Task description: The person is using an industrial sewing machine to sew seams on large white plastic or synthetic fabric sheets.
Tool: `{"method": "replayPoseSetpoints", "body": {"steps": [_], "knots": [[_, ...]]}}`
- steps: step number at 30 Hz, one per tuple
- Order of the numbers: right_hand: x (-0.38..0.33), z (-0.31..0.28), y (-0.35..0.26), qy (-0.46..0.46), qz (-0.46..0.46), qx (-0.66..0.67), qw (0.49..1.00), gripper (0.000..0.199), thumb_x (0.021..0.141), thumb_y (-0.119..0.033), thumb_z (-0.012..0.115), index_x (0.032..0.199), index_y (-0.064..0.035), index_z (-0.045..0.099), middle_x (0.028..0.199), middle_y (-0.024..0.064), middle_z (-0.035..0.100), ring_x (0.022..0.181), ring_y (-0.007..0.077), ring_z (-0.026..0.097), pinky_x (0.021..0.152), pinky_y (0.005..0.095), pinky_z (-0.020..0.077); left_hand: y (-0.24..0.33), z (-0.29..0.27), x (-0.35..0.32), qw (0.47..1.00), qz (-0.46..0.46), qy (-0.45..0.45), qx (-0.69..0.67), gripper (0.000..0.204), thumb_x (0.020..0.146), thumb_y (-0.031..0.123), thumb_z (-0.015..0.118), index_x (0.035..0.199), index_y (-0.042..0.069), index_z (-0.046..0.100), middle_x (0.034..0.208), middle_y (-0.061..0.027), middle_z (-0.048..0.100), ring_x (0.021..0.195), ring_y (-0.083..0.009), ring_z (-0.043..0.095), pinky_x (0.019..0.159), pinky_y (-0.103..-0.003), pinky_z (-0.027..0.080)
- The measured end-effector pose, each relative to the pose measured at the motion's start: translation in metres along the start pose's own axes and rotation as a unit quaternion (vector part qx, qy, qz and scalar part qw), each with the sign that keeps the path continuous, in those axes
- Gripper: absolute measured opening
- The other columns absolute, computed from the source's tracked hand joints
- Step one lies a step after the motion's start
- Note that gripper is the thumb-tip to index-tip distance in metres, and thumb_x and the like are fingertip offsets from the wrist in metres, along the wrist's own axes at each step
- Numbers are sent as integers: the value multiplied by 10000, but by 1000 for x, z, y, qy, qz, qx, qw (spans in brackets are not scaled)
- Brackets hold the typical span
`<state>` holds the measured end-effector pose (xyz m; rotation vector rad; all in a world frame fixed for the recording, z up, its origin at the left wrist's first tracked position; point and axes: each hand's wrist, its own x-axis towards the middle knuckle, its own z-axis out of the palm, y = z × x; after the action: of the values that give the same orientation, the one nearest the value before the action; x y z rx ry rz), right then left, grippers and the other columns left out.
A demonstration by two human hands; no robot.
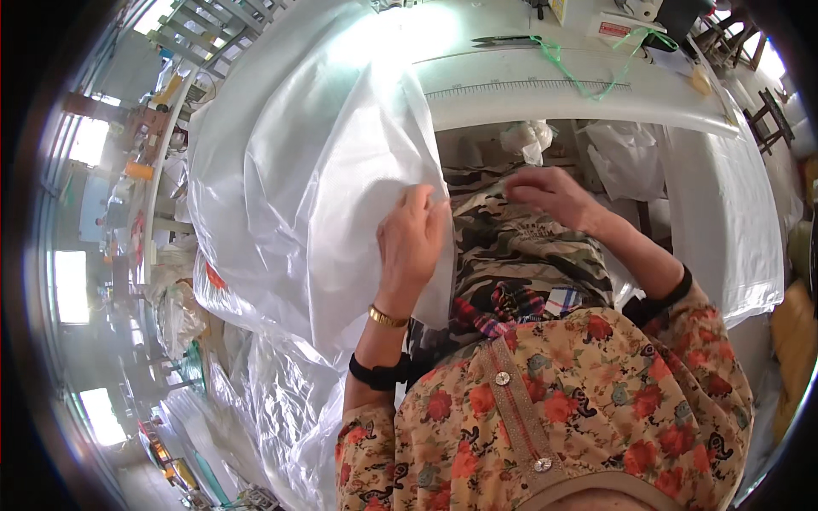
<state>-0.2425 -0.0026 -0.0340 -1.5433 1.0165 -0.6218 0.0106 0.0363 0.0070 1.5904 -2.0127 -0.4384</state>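
White plastic sheet (358, 196): runs down from a bright light (392, 34) at its far end, slack folds across its left part, right edge hanging nearly straight.
Left hand (415, 243): over the sheet, just inside its right edge, fingers bent.
Right hand (554, 194): right of the sheet and apart from it, over camouflage cloth (528, 247), fingers half curled.
Grip: I cannot fairly tell whether the fingers of either hand pinch anything; the left fingertips are turned from view and the right ones blur.
Desk (503, 64): right of the sheet's far end, with a measuring scale (511, 84) along its near side.
Green string (554, 58): on the desk, right of the sheet.
White bag (626, 157): right of the sheet, well apart from it.
Good handling: judging by the slack, the sheet's right edge is best kept straight with light, even tension, folds smoothed leftward; a hard tug could skew it or crease the film.
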Motion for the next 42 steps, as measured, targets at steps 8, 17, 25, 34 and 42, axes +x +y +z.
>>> {"method": "replayPoseSetpoints", "body": {"steps": [8,17,25,34,42], "knots": [[54,99,24,-260,96,313,908,542,876,-285,635,1355,-101,463,1271,86,535,1145,195,517,884,380,479,-23,-34,9,957,176,132,191,306,896,27,547,1194,-40,549,1341,-155,522,1252,-322,479,1035,-422,378],[49,129,-8,-280,145,237,919,582,865,-324,654,1355,-89,445,1303,110,510,1140,233,517,870,396,478,-89,-47,20,948,160,91,260,356,943,120,514,1275,-8,513,1398,-108,477,1333,-261,409,1104,-445,304],[52,136,28,-100,149,287,941,448,907,-269,622,1277,-53,493,1117,74,612,975,167,595,813,297,484,-106,-42,30,961,164,78,210,377,928,121,542,1287,9,503,1405,-106,470,1315,-263,428,1096,-449,314],[80,89,5,77,-90,363,924,229,910,-226,667,1000,-23,612,880,-21,625,810,51,551,803,229,461,-114,-42,34,962,183,81,186,373,905,90,575,1260,-3,512,1371,-115,504,1283,-279,461,1072,-410,355],[63,106,42,-203,-3,203,958,331,851,-293,727,1040,-22,708,904,-9,681,841,60,565,789,243,465,-113,-42,39,968,171,94,158,339,907,72,569,1233,-14,533,1339,-131,532,1232,-302,499,1050,-406,381]]}}
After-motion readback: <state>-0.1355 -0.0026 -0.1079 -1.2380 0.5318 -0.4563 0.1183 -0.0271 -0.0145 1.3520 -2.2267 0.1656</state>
